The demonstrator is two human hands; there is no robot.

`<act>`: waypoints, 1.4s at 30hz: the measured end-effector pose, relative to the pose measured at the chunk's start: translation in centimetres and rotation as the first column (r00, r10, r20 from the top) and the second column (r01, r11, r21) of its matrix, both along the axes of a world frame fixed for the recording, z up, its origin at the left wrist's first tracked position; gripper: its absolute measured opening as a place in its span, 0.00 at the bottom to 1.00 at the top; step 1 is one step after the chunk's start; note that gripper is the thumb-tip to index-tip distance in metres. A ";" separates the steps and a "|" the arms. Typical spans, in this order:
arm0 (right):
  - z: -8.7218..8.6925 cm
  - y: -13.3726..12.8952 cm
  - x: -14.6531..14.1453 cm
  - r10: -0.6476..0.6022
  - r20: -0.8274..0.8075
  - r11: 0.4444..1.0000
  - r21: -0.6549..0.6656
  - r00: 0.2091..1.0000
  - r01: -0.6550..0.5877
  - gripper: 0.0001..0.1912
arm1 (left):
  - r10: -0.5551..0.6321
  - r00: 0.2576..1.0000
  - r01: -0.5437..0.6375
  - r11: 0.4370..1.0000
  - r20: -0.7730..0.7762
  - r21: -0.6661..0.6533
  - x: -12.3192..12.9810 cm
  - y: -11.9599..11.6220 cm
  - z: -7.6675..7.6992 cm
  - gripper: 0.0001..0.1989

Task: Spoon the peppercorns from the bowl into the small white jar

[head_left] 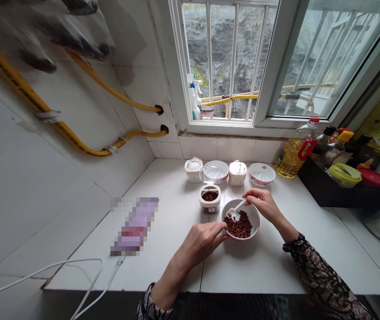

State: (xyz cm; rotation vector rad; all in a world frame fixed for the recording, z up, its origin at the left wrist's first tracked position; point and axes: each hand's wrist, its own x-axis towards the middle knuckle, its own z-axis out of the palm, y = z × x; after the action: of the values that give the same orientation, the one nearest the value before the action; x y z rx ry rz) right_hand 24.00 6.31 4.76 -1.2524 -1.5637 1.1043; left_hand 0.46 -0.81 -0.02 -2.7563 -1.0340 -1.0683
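Observation:
My left hand [206, 240] grips the near left rim of a white bowl [256, 216] with a pink edge. Dark red peppercorns [239, 227] lie in the bowl, heaped toward its near side. Between the fingers of my right hand [261, 202] is a small white spoon [235, 209], its head down inside the bowl at the peppercorns' far edge. Just left of the bowl stands a seasoning jar [210, 205] with its lid up, holding more of the dark red peppercorns.
Behind are two lidded jars, a left jar [194, 171] and a right jar [237, 174], with two bowls, a left bowl [217, 171] and a right bowl [262, 172]. An oil bottle [290, 153] and a black condiment box [319, 182] stand right. A blurred-out phone-like object [135, 226] with a white cable [113, 275] lies left.

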 end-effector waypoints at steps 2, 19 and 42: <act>0.1 0.1 0.0 0.008 -0.045 0.999 -0.049 0.999 -0.011 0.08 | 0.004 1.000 -0.004 1.000 -0.006 -0.003 0.0 0.0 0.0 0.11; 0.3 -1.0 -4.3 -0.131 0.424 0.653 0.717 0.896 -0.244 0.14 | 0.031 0.999 -0.033 0.998 -0.042 -0.045 0.0 0.0 -0.2 0.11; -0.9 -0.2 -1.1 -0.134 0.417 0.868 0.487 0.899 -0.096 0.11 | -0.011 1.000 0.011 1.000 0.001 0.015 0.0 0.0 0.0 0.11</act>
State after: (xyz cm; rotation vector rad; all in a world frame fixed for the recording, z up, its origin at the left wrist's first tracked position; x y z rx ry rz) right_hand 22.88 6.14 3.82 -1.1921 -2.0036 0.3511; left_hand 0.48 -0.78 0.03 -2.7537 -1.0074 -1.0738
